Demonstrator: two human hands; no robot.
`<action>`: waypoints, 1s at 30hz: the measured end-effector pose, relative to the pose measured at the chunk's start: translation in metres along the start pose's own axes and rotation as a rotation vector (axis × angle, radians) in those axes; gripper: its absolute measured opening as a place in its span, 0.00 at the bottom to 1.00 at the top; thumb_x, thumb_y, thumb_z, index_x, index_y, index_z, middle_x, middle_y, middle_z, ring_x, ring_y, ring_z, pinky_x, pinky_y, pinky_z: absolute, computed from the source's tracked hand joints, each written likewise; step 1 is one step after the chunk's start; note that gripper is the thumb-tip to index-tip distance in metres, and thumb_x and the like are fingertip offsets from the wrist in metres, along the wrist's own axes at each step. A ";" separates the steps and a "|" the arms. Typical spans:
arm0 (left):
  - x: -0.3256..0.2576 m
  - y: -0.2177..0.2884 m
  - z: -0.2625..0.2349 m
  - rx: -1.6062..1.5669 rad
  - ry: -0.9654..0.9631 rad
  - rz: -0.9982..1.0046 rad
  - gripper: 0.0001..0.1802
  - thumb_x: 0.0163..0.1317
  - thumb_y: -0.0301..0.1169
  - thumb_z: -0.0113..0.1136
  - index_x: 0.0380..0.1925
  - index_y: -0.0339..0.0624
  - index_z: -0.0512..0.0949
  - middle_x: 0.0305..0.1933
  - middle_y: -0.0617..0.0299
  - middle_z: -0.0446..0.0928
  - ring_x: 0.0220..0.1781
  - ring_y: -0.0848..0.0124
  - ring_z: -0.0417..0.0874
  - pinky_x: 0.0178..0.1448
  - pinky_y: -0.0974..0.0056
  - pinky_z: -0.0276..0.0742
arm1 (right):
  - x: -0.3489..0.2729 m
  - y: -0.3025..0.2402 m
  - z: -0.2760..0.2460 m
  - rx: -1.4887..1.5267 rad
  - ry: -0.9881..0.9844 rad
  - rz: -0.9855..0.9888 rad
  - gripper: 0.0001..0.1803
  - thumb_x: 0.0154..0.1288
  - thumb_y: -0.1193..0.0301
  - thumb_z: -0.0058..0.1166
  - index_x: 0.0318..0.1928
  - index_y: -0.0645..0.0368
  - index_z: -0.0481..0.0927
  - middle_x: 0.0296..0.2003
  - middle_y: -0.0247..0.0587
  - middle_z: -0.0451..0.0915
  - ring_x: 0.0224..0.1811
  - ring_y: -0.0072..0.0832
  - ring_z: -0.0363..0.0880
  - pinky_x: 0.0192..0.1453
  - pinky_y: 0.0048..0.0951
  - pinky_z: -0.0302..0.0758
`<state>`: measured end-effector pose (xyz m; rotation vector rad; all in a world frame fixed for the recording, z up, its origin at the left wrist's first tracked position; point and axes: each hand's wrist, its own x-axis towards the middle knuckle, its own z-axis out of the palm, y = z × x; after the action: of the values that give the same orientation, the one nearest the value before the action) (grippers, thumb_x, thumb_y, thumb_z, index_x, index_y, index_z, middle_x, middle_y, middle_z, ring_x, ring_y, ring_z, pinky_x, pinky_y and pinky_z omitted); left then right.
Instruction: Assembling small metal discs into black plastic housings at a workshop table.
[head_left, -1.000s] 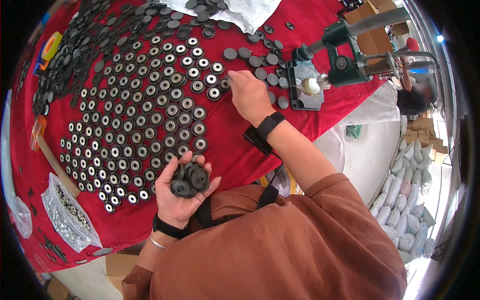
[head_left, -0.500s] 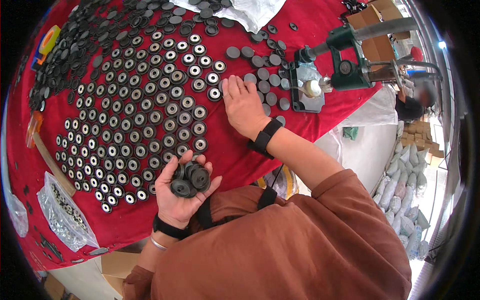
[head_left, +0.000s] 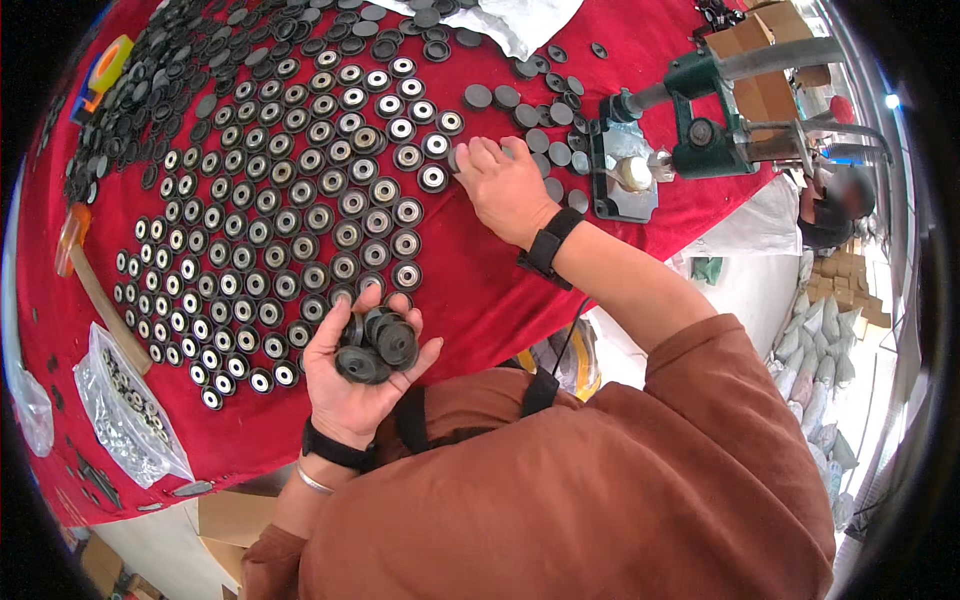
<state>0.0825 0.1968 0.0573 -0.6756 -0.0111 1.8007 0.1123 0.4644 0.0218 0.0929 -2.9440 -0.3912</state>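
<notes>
My left hand (head_left: 345,385) is palm up with its fingers curled around several black wheel-like pieces (head_left: 375,345), some showing a raised hub. My right hand (head_left: 508,195) lies low over the red cloth with its fingers bent and close together. At its fingertips the edge of a grey round disc (head_left: 457,158) shows; the rest is hidden under the fingers. Just left of it stand slanting rows of black wheels with metal ring centres (head_left: 318,219). Loose plain discs (head_left: 506,97) lie beyond and to the right of this hand.
A green hand press (head_left: 705,130) stands right on the red cloth (head_left: 480,290). Black discs (head_left: 150,110) are heaped far left, near a tape roll (head_left: 110,62). A clear bag of small metal parts (head_left: 130,405) and an orange-headed hammer-like tool (head_left: 75,240) lie left. A co-worker (head_left: 835,200) is far right.
The view has shifted slightly. My right hand's fingers are more bent, still by the edge of the wheel rows. The left hand keeps its handful and has tilted a little.
</notes>
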 end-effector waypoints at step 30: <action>-0.006 0.010 -0.007 -0.064 -0.025 0.022 0.18 0.66 0.43 0.42 0.41 0.46 0.78 0.47 0.52 0.75 0.53 0.57 0.73 0.57 0.42 0.69 | 0.006 0.006 -0.001 0.624 0.195 0.494 0.06 0.56 0.72 0.56 0.33 0.61 0.81 0.30 0.46 0.81 0.31 0.38 0.80 0.37 0.32 0.74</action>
<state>0.0782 0.1861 0.0507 -0.7011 -0.0784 1.8364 0.1065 0.4697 0.0254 -0.4775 -2.6497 0.5675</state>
